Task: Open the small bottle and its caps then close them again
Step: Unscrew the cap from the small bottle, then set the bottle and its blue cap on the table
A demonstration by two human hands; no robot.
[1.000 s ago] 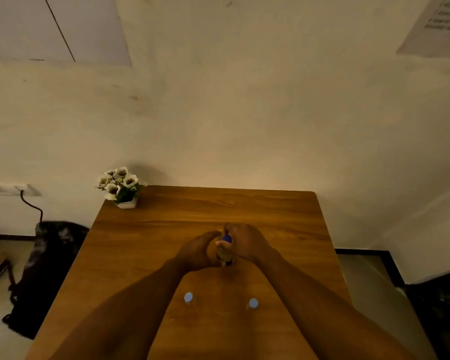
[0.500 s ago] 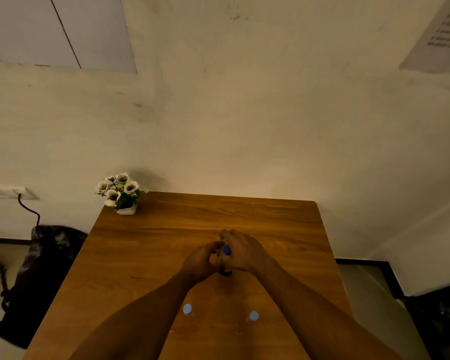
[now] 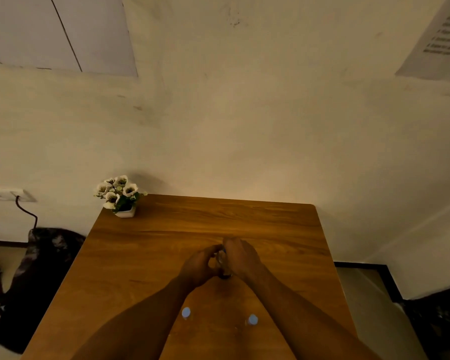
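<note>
Left grip [image 3: 199, 266] curled round the small bottle [image 3: 220, 261] from its left side, fingers bent inward at mid-height; right grip [image 3: 242, 258] clenched over the bottle from the right, fingertips reaching its top, where a sliver of blue cap [image 3: 224, 251] shows between the two hands. Bottle held upright between both hands over the middle of the worktop [image 3: 146, 255]; base seen dark just below the hands, contact with the surface not determinable. Body of the bottle largely hidden by the fingers; seating of the cap not determinable. Nearest the camera, noted between the forearms: two small pale-blue round caps, left cap [image 3: 186, 312] and right cap [image 3: 252, 319], each apparently topping a small clear item, too faint to identify, standing on the wood, well apart from each other and nearer than the held bottle. Both forearms bare, entering from the lower edge and converging on the bottle. Further back, at the far left corner of the worktop, a small white pot of white flowers [image 3: 120, 196], upright, close to the wall. Left of the worktop, on the floor, a dark bag [image 3: 37, 281] leaning by the wall, with a dark cable [image 3: 26, 211] running up to a wall socket [image 3: 3, 194]. High on the wall at right, a printed sheet [image 3: 439, 42], text blurred and unreadable.
</note>
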